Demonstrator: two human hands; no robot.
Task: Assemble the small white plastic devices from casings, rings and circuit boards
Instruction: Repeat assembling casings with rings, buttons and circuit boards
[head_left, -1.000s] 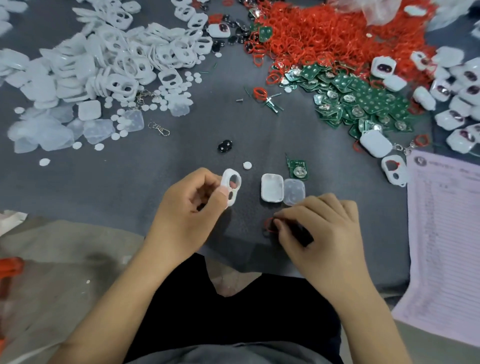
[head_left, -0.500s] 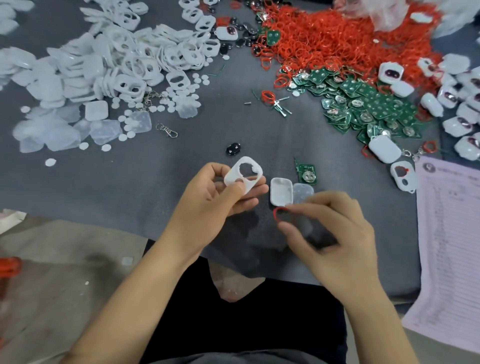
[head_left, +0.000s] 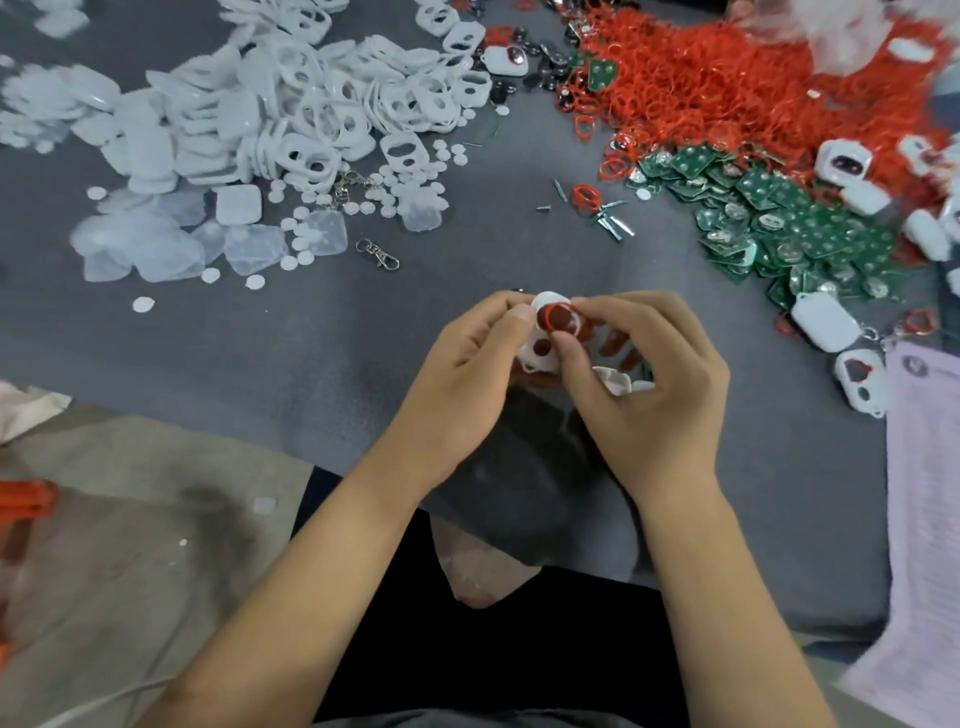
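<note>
Evidently, from the head view, the left hand (head_left: 462, 358) grips a white casing (head_left: 540, 353) above the grey table (head_left: 311, 338) while the right hand (head_left: 649, 384) pinches a red ring (head_left: 558, 318) onto its upper opening; seating the ring looks like the current step, then a board from the green circuit boards (head_left: 779, 228)

The cloth (head_left: 426, 332) on the table is dark grey, and on it lie a heap of white casings (head_left: 291, 119), a bright red heap of rings (head_left: 727, 78) and green circuit boards (head_left: 789, 223) with silver round parts. The casing (head_left: 540, 353) between the hands is white, with a red ring (head_left: 558, 317) on it. At the right edge lies a pale pink paper (head_left: 924, 519) with fine printed lines.
</note>
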